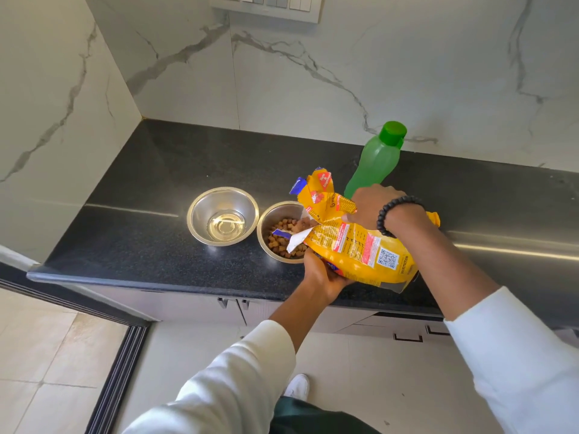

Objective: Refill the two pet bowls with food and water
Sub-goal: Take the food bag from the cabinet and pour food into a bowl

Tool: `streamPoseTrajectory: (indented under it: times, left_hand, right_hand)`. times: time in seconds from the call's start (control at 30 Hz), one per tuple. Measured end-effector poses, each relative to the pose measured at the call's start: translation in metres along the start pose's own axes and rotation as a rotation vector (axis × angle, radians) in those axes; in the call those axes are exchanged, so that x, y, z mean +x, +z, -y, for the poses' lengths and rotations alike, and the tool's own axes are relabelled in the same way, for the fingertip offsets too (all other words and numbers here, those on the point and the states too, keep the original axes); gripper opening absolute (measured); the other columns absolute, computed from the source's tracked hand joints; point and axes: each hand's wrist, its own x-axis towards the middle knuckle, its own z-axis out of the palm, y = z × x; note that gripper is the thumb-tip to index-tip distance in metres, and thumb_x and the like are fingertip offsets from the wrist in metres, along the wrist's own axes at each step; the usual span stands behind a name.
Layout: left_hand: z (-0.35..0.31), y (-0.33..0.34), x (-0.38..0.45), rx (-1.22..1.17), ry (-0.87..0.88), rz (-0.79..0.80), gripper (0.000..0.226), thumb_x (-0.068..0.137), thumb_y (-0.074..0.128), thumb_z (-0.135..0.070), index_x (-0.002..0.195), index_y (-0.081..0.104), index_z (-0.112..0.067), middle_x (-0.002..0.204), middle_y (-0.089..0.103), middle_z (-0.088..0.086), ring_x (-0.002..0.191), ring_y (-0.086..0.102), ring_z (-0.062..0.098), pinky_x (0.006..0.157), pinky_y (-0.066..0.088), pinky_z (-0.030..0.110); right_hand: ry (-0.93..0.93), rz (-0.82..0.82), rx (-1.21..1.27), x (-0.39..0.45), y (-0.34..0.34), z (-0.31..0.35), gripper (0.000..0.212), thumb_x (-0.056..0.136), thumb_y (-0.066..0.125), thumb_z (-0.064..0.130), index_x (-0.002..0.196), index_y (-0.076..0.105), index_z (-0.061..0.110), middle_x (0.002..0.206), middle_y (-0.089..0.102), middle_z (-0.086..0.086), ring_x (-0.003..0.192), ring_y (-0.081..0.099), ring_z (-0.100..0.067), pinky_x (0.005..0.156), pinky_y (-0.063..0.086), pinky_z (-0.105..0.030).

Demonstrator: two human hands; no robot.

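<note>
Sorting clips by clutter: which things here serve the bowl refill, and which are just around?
In use: yellow pet food bag, held by left hand and right hand; kibble bowl; bowl with a little clear liquid; green bottle.

Just around: bead bracelet, wall switch panel, cabinet handles.

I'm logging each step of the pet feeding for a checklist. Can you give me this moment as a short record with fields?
surface: black granite counter
left bowl: steel, no kibble, bottom shiny; water or bare metal, cannot tell
right bowl: steel, holds brown kibble
food bag: yellow, tipped, torn mouth over the right bowl
left hand: under the bag, supporting it
right hand: gripping the bag from above
water bottle: green, cap on, upright behind the bag
step: pouring food; bottle untouched
</note>
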Motion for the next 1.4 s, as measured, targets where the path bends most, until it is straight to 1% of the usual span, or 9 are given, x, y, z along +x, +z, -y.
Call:
streamPoseTrajectory:
  times: [0.3, 0.43, 0.53, 0.63, 0.8, 0.97, 1.07, 1.2, 1.4]
  left_hand:
    - [0.002, -0.001, -0.002, 0.024, -0.009, 0.002, 0.061, 0.096, 0.033, -0.067, 0.121, 0.069, -0.025, 0.114, 0.074, 0.013, 0.103, 0.070, 0.039, 0.072, 0.058, 0.060]
    - [0.001, 0.003, -0.004, 0.030, -0.011, 0.007, 0.060, 0.097, 0.034, -0.065, 0.124, 0.068, -0.024, 0.118, 0.073, 0.014, 0.110, 0.066, 0.040, 0.077, 0.057, 0.062]
    - [0.001, 0.004, -0.004, 0.061, 0.006, -0.001, 0.060, 0.097, 0.034, -0.065, 0.126, 0.068, -0.025, 0.119, 0.073, 0.013, 0.112, 0.065, 0.040, 0.082, 0.055, 0.064]
    - [0.000, 0.002, -0.004, 0.057, 0.017, 0.002, 0.059, 0.099, 0.032, -0.063, 0.127, 0.067, -0.024, 0.121, 0.072, 0.013, 0.114, 0.065, 0.040, 0.086, 0.053, 0.065]
    - [-0.001, -0.003, -0.006, 0.038, 0.024, -0.022, 0.059, 0.098, 0.035, -0.064, 0.126, 0.068, -0.024, 0.118, 0.073, 0.013, 0.111, 0.066, 0.040, 0.082, 0.056, 0.062]
    - [-0.006, -0.005, -0.006, 0.056, 0.040, -0.055, 0.058, 0.097, 0.035, -0.065, 0.122, 0.069, -0.025, 0.114, 0.075, 0.013, 0.107, 0.068, 0.039, 0.077, 0.058, 0.061]
    - [-0.009, -0.006, -0.004, 0.072, 0.045, -0.077, 0.057, 0.098, 0.034, -0.065, 0.124, 0.067, -0.026, 0.117, 0.073, 0.013, 0.110, 0.066, 0.039, 0.080, 0.056, 0.062]
    - [-0.010, -0.008, -0.005, 0.057, 0.051, -0.066, 0.057, 0.097, 0.034, -0.065, 0.118, 0.069, -0.026, 0.111, 0.076, 0.012, 0.107, 0.067, 0.039, 0.077, 0.058, 0.060]
    - [-0.006, -0.010, -0.007, 0.084, 0.041, -0.035, 0.058, 0.098, 0.035, -0.065, 0.126, 0.067, -0.025, 0.115, 0.074, 0.013, 0.109, 0.066, 0.040, 0.082, 0.056, 0.062]
  right_hand:
    - [-0.002, -0.012, -0.010, -0.001, 0.004, 0.002, 0.049, 0.097, 0.052, 0.052, 0.112, 0.062, 0.007, 0.112, 0.066, -0.015, 0.093, 0.063, -0.034, 0.072, 0.043, -0.038]
    - [-0.009, -0.003, -0.004, -0.002, 0.002, -0.001, 0.044, 0.097, 0.051, 0.052, 0.098, 0.058, 0.009, 0.106, 0.065, -0.014, 0.081, 0.056, -0.030, 0.072, 0.044, -0.037]
    - [-0.013, -0.013, -0.013, -0.004, 0.002, -0.001, 0.048, 0.098, 0.051, 0.051, 0.110, 0.061, 0.006, 0.109, 0.065, -0.015, 0.090, 0.061, -0.034, 0.073, 0.043, -0.038]
    - [-0.025, -0.004, -0.004, -0.004, 0.002, 0.000, 0.049, 0.098, 0.050, 0.052, 0.111, 0.060, 0.006, 0.110, 0.064, -0.016, 0.095, 0.063, -0.035, 0.074, 0.044, -0.039]
    - [-0.044, 0.004, -0.009, -0.003, 0.005, 0.004, 0.049, 0.098, 0.050, 0.052, 0.111, 0.060, 0.005, 0.110, 0.065, -0.015, 0.087, 0.058, -0.031, 0.072, 0.043, -0.038]
    - [-0.061, 0.002, -0.012, -0.001, 0.007, 0.007, 0.053, 0.098, 0.049, 0.053, 0.121, 0.059, 0.006, 0.120, 0.064, -0.016, 0.104, 0.063, -0.036, 0.075, 0.045, -0.038]
    - [-0.064, 0.001, -0.009, 0.000, 0.008, 0.012, 0.053, 0.098, 0.050, 0.052, 0.120, 0.060, 0.005, 0.119, 0.065, -0.017, 0.103, 0.064, -0.035, 0.075, 0.046, -0.039]
    - [-0.082, 0.000, -0.012, 0.000, 0.009, 0.014, 0.054, 0.099, 0.050, 0.051, 0.122, 0.061, 0.004, 0.119, 0.065, -0.016, 0.103, 0.065, -0.034, 0.073, 0.045, -0.036]
    - [-0.083, -0.005, -0.011, 0.001, 0.012, 0.013, 0.052, 0.099, 0.050, 0.051, 0.120, 0.062, 0.005, 0.118, 0.066, -0.016, 0.102, 0.065, -0.034, 0.073, 0.045, -0.037]
